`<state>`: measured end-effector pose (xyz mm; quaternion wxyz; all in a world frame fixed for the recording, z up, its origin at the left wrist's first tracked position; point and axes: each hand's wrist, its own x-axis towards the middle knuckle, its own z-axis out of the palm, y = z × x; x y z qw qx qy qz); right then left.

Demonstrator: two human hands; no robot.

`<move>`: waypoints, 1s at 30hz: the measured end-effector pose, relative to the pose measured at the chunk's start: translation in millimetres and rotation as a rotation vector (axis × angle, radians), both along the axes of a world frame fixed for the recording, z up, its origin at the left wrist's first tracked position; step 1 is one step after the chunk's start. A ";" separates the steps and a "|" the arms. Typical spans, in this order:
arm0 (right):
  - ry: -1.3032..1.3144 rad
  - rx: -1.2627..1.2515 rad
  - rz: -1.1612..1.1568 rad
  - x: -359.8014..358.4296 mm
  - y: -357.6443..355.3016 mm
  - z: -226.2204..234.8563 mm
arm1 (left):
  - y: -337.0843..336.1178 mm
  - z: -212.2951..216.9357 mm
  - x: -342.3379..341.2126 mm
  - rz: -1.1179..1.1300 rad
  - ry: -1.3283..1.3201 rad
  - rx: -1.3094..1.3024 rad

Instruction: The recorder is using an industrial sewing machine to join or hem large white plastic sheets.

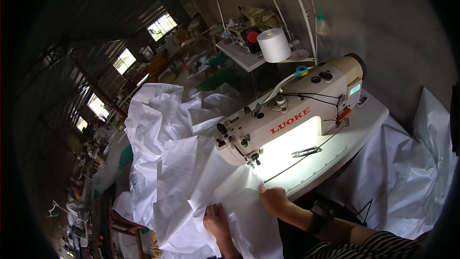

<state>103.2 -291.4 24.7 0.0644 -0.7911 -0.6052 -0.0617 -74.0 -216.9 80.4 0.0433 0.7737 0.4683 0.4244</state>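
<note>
A large white sheet of thin, crinkled material spreads over the left of the sewing machine's table and runs in under the needle end. My left hand lies on its near part, fingers curled into the material. Just in front of the presser foot, my right hand has its fingers closed at the sheet's right edge; the fingertips are partly hidden. The white sewing machine stands over the work with its lamp lit.
Thread snips lie on the table under the machine arm. A white thread cone stands behind. More white sheeting hangs at the right. A green-capped bottle hangs by the wall. A wooden stool is at lower left.
</note>
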 end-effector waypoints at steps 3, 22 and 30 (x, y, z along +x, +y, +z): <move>-0.050 -0.027 0.004 14.0 16.3 0.9 | 20.3 -5.4 7.5 -0.016 0.009 0.031; 0.072 -0.052 0.068 28.9 32.8 -5.0 | 86.5 -69.7 7.6 0.118 0.230 -0.033; 0.041 -0.129 0.082 30.0 33.2 -5.2 | -4.0 -40.2 35.0 0.198 0.335 0.029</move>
